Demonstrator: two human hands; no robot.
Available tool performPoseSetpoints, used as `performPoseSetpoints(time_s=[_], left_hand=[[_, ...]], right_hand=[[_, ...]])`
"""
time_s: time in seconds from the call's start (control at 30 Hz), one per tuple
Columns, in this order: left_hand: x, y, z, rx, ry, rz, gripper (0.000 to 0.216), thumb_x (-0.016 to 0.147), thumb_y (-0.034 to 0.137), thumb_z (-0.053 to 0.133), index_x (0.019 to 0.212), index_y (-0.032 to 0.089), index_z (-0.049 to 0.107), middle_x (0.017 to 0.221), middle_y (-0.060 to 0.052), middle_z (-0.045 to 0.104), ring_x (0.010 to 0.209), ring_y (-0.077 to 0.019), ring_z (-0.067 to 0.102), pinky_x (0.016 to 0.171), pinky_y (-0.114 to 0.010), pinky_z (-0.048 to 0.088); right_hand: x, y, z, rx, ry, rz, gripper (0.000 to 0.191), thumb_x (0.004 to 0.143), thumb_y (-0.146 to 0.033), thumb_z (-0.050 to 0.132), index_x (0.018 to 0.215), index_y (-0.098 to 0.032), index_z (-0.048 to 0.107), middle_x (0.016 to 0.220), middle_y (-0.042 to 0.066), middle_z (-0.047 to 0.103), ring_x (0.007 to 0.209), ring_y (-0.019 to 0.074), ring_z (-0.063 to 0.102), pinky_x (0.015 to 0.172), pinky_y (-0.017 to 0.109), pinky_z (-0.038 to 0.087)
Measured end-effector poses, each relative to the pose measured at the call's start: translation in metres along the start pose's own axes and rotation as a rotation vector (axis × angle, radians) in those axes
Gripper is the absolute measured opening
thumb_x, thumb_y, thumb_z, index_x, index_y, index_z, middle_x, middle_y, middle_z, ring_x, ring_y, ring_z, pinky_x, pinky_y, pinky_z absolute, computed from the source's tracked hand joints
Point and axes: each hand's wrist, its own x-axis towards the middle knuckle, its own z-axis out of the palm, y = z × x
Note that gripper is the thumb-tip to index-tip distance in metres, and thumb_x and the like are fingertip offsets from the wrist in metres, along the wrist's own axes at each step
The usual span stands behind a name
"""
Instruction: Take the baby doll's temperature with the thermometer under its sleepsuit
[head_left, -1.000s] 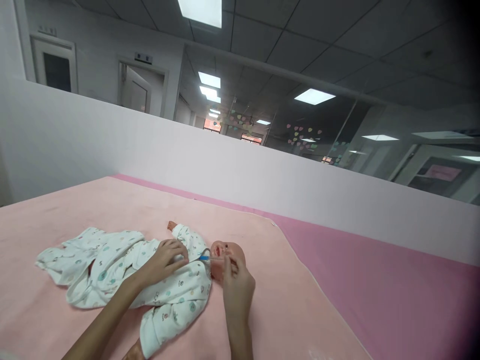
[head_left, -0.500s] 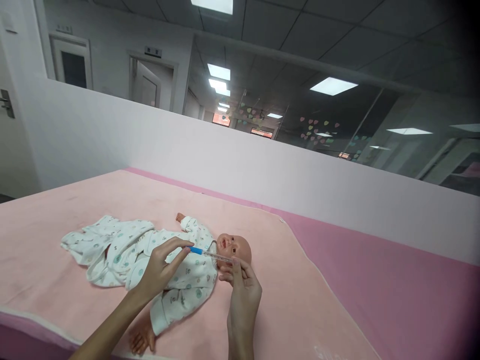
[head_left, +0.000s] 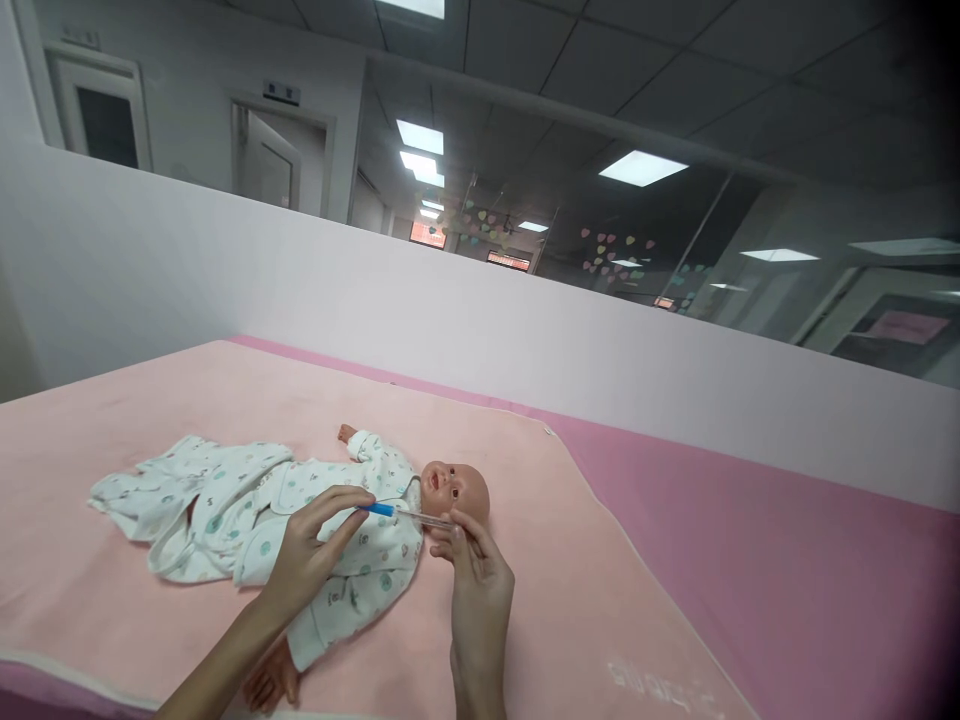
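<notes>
A slim clear thermometer (head_left: 424,519) with a blue cap (head_left: 380,509) is held level above the chest and neck of a baby doll (head_left: 469,488). My left hand (head_left: 311,545) pinches the cap's end between thumb and fingertips. At the other end, the thumb and fingers of my right hand (head_left: 480,580) close on the clear tube, just in front of the doll's head. The doll lies on its back in a white printed outfit (head_left: 367,590), head to the right. Whether the cap is slightly apart from the tube I cannot tell.
Under the doll is a pale pink blanket (head_left: 570,590) over a darker pink mat (head_left: 720,510). A low white wall (head_left: 420,310) runs along the far side, with a large window (head_left: 555,190) above it. A door (head_left: 270,165) stands partly open in the background.
The view has turned slightly right, so everything sits a little further left. Both hands keep their pinch on the thermometer, and my right fingers have shifted a little on the tube.
</notes>
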Motion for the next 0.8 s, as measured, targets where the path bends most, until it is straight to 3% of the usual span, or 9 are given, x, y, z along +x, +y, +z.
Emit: performPoseSetpoints(time_s=[0.33, 0.5, 0.67, 0.8], left_hand=[[-0.011, -0.007, 0.003, -0.019, 0.119, 0.061, 0.011, 0.080, 0.021, 0.056, 0.084, 0.024, 0.066, 0.092, -0.003, 0.065, 0.089, -0.0180, 0.060, 0.078, -0.032, 0.052], [-0.012, -0.011, 0.006, -0.005, 0.151, 0.065, 0.011, 0.080, 0.021, 0.056, 0.081, 0.024, 0.066, 0.090, -0.002, 0.066, 0.087, -0.0175, 0.061, 0.078, -0.031, 0.052], [0.005, 0.001, 0.001, 0.059, 0.002, 0.091, 0.018, 0.082, 0.022, 0.052, 0.097, 0.025, 0.062, 0.099, -0.002, 0.065, 0.096, -0.0186, 0.059, 0.084, -0.033, 0.050], [0.017, 0.015, 0.002, 0.055, 0.084, 0.158, 0.019, 0.083, 0.024, 0.052, 0.099, 0.026, 0.061, 0.101, -0.004, 0.063, 0.096, -0.0204, 0.057, 0.082, -0.036, 0.050]], right_hand=[[-0.002, -0.001, 0.002, -0.003, -0.044, 0.018, 0.035, 0.077, -0.038, 0.057, 0.102, -0.014, 0.062, 0.087, 0.009, 0.068, 0.074, 0.0182, 0.064, 0.068, 0.031, 0.054], [-0.005, -0.002, 0.002, -0.035, -0.045, 0.002, 0.034, 0.077, -0.038, 0.056, 0.104, -0.017, 0.061, 0.100, 0.009, 0.065, 0.086, 0.0188, 0.063, 0.074, 0.030, 0.052], [-0.012, 0.009, -0.029, -0.180, 0.127, -0.068, 0.033, 0.073, -0.040, 0.061, 0.095, -0.015, 0.065, 0.097, 0.009, 0.066, 0.082, 0.0194, 0.063, 0.074, 0.029, 0.053], [-0.030, 0.049, -0.069, -0.314, 0.320, -0.208, 0.031, 0.073, -0.041, 0.060, 0.088, -0.015, 0.068, 0.092, 0.010, 0.067, 0.082, 0.0208, 0.064, 0.073, 0.028, 0.054]])
